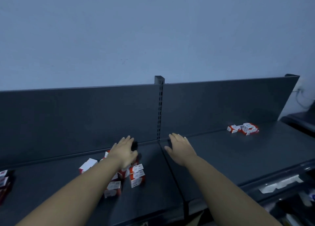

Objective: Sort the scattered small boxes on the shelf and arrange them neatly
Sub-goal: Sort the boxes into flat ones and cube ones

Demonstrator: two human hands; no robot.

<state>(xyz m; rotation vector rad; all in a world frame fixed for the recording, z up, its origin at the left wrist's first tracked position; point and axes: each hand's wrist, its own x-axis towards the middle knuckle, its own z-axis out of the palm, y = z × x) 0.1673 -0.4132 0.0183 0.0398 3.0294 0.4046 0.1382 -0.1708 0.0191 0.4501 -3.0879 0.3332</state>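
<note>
Lower centre: left hand [125,153] over red-and-white small cardboard boxes [137,173], right hand [181,151] over dark grey metal shelf [238,157], both with fingers straight, holding nothing

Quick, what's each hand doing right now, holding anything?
Left hand: open, fingers straight, holding nothing.
Right hand: open, holding nothing.

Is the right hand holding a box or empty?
Empty. The right hand is open, fingers straight, over the shelf; no box in it.

Post [159,110]: behind shelf [221,157], 12 o'clock.
Near boxes [134,175]: on shelf, 7 o'clock of post.
Far boxes [242,129]: on shelf, 3 o'clock of post.
Edge boxes [3,179]: 9 o'clock.
</note>
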